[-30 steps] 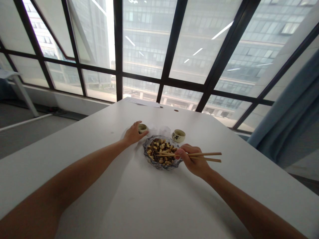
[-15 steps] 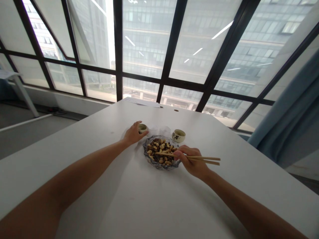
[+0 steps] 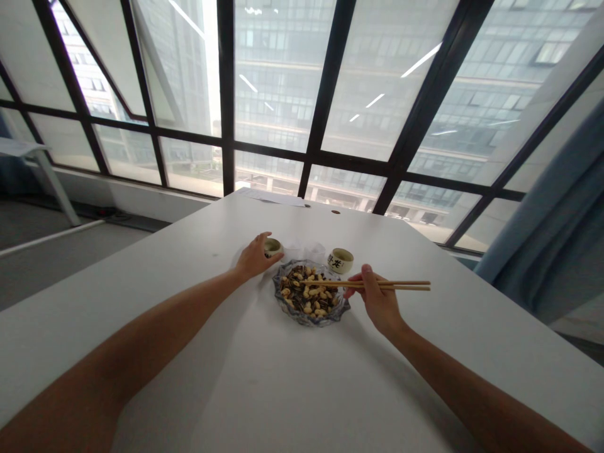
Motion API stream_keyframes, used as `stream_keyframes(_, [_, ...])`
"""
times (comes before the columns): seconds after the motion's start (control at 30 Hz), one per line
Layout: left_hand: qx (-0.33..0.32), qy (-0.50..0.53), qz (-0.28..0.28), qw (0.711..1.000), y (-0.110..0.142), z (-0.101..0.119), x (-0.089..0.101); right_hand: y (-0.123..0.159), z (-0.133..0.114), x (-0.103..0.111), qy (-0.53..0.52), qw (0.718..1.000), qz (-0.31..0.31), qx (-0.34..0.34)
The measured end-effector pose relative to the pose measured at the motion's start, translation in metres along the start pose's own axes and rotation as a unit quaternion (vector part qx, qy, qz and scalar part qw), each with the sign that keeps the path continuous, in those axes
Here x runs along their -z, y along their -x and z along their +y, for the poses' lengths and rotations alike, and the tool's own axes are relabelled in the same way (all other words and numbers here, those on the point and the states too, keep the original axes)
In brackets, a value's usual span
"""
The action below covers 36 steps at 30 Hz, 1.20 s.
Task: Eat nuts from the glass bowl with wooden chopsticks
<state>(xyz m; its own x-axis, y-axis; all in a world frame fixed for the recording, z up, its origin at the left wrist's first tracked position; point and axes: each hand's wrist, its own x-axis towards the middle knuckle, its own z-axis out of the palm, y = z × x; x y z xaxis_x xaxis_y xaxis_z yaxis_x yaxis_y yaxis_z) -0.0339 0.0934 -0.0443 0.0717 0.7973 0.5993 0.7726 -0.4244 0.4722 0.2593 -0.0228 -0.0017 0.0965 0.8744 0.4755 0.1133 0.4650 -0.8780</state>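
Note:
My right hand [image 3: 377, 299] holds a pair of wooden chopsticks [image 3: 406, 285], lying almost level across the view. Their tips are over a clear scalloped glass bowl [image 3: 309, 321], at the peanuts [image 3: 314, 292] and dark striped seeds inside; I cannot tell whether a peanut is pinched. My left hand [image 3: 252, 257] is curled round the near left side of a small pale cup [image 3: 272, 247], thumb in front and fingers behind. A second cup [image 3: 340, 261] with dark written characters stands upright behind the bowl, to the right, untouched.
Crumpled clear plastic or tissue [image 3: 311, 251] lies between the cups. Everything stands on a white table [image 3: 264, 384]. At its far end are a paper sheet [image 3: 274, 198] and a dark round spot [image 3: 335, 212]. Windows rise beyond, with a blue curtain [image 3: 542, 239] at right.
My right hand has turned and shifted slightly right, drawing the chopsticks rightward. Their two shafts are now closer together. My left hand stays at its cup.

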Motion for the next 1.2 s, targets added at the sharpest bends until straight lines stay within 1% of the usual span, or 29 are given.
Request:
stream_keyframes(0.07, [-0.039,-0.005,0.02,0.999,0.001,-0.001,0.0,-0.003,0.011,0.004,-0.046,0.998,0.036,-0.025])
stream_keyframes(0.1, [-0.058,-0.01,0.028,0.998,0.002,0.0,0.001,-0.003,0.016,0.006,-0.053,0.997,0.053,-0.028])
stream_keyframes(0.17, [-0.09,-0.021,0.042,0.995,0.003,0.001,0.003,-0.001,0.022,0.012,-0.034,0.996,0.078,-0.016])
stream_keyframes(0.23, [-0.118,-0.031,0.056,0.991,0.004,0.002,0.006,0.004,0.023,0.017,0.033,0.995,0.086,0.032])
stream_keyframes(0.27, [-0.134,-0.036,0.065,0.988,0.004,0.003,0.007,0.008,0.021,0.02,0.076,0.992,0.075,0.074])
stream_keyframes(0.3, [-0.154,-0.042,0.073,0.984,0.004,0.004,0.009,0.011,0.018,0.022,0.115,0.983,0.049,0.131])
stream_keyframes(0.33, [-0.177,-0.048,0.081,0.98,0.004,0.004,0.01,0.014,0.014,0.024,0.144,0.969,0.009,0.201])
stream_keyframes(0.37, [-0.201,-0.054,0.088,0.974,0.004,0.004,0.011,0.017,0.01,0.024,0.162,0.947,-0.04,0.276])
stream_keyframes(0.43, [-0.24,-0.063,0.097,0.964,0.003,0.005,0.012,0.021,0.001,0.024,0.172,0.886,-0.137,0.408])
stream_keyframes(0.47, [-0.254,-0.066,0.099,0.96,0.003,0.005,0.013,0.022,-0.003,0.024,0.174,0.858,-0.171,0.452])
stream_keyframes(0.5, [-0.263,-0.07,0.1,0.957,0.003,0.005,0.013,0.023,-0.006,0.023,0.179,0.838,-0.191,0.479])
stream_keyframes(0.53, [-0.272,-0.072,0.102,0.954,0.003,0.005,0.013,0.024,-0.007,0.022,0.184,0.827,-0.202,0.492])
stream_keyframes(0.57, [-0.28,-0.074,0.103,0.952,0.003,0.005,0.013,0.024,-0.008,0.021,0.186,0.824,-0.206,0.495])
stream_keyframes(0.6, [-0.288,-0.075,0.105,0.949,0.003,0.005,0.014,0.026,-0.007,0.02,0.182,0.83,-0.201,0.487])
stream_keyframes(0.63, [-0.294,-0.075,0.105,0.947,0.003,0.005,0.014,0.027,-0.005,0.019,0.174,0.848,-0.186,0.466])
stream_keyframes(0.67, [-0.297,-0.074,0.104,0.946,0.003,0.004,0.014,0.028,-0.003,0.019,0.163,0.875,-0.159,0.428])
stream_keyframes(0.73, [-0.282,-0.072,0.096,0.952,0.004,0.004,0.013,0.031,0.004,0.017,0.142,0.936,-0.079,0.313])
stream_keyframes(0.77, [-0.261,-0.07,0.092,0.958,0.004,0.004,0.013,0.032,0.007,0.016,0.134,0.959,-0.035,0.249])
stream_keyframes(0.8, [-0.233,-0.068,0.087,0.966,0.005,0.004,0.013,0.032,0.01,0.015,0.125,0.974,0.004,0.191])
stream_keyframes(0.83, [-0.201,-0.067,0.083,0.974,0.006,0.003,0.012,0.031,0.014,0.014,0.115,0.982,0.033,0.145])
stream_keyframes(0.9, [-0.136,-0.063,0.077,0.986,0.006,0.002,0.012,0.029,0.019,0.014,0.09,0.99,0.066,0.089])
stream_keyframes(1.0, [-0.068,-0.055,0.076,0.993,0.005,0.0,0.011,0.026,0.023,0.013,0.064,0.993,0.076,0.057])
stream_keyframes(1.1, [-0.032,-0.046,0.071,0.996,0.004,0.0,0.01,0.026,0.022,0.014,0.072,0.992,0.073,0.067])
stream_keyframes(1.2, [-0.003,-0.041,0.057,0.998,0.003,0.001,0.01,0.028,0.018,0.016,0.108,0.987,0.048,0.109])
